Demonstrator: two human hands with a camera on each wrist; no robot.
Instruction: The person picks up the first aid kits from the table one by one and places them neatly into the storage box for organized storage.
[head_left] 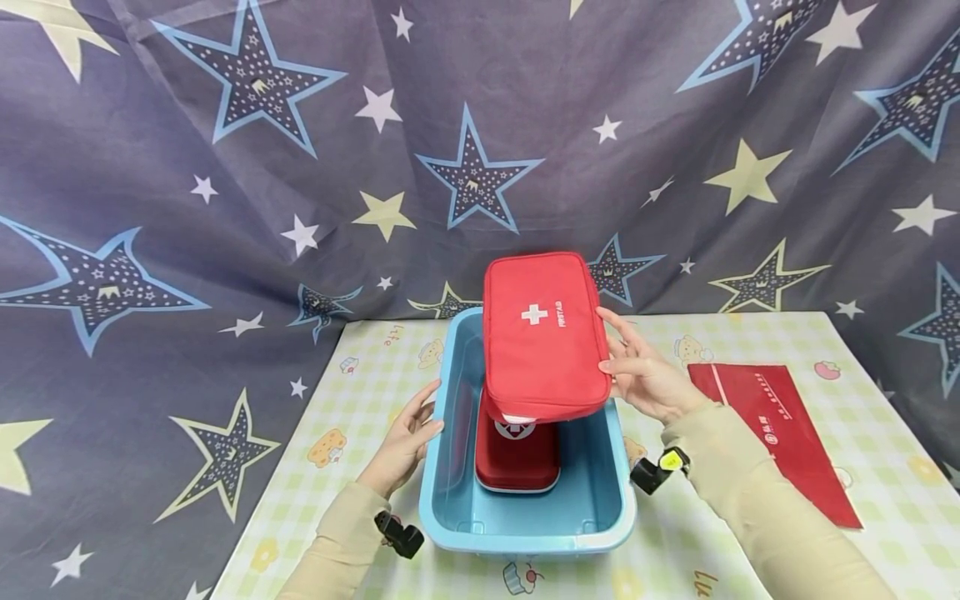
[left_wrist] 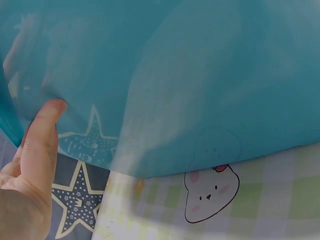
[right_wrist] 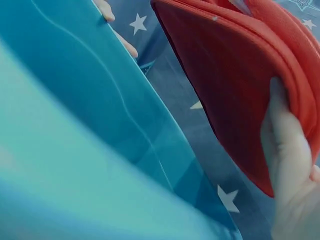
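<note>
Left hand (head_left: 406, 440), fingers extended, touches the left side of a light-blue plastic bin (head_left: 525, 543); right hand (head_left: 654, 380), nearer the bright-red fabric first-aid pouch (head_left: 547, 350), pinches its right edge. Leftward of that hand, above the bin, the pouch points lengthwise away, partly covering a dark-red rounded case (head_left: 517, 465); bin floor shows rightward.

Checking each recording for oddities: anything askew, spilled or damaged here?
Nothing stands out; no spill or damage is visible. The first-aid bag is tilted, but the right hand holds it over the blue bin.
</note>
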